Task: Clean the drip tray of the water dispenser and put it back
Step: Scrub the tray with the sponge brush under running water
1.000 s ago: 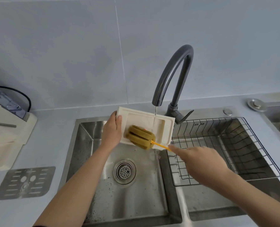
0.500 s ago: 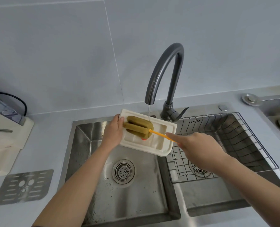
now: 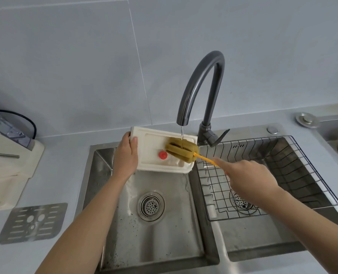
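Head camera: the left hand [image 3: 125,157] grips the white drip tray [image 3: 154,139] by its left edge, thumb over the rim, holding it above the sink basin [image 3: 164,234]. Just right of that grip a red knob [image 3: 162,155] sits in the tray. Further right, the sponge brush [image 3: 182,152] lies on the tray under a thin stream from the faucet [image 3: 201,84]. The right hand [image 3: 249,178] holds the brush's orange handle [image 3: 204,157] above the wire rack [image 3: 282,175]. Well left of both grips, a slotted metal grille [image 3: 33,223] lies on the counter.

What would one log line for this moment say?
step: scrub | left hand: grips drip tray over sink | right hand: holds sponge brush against drip tray | tap: running
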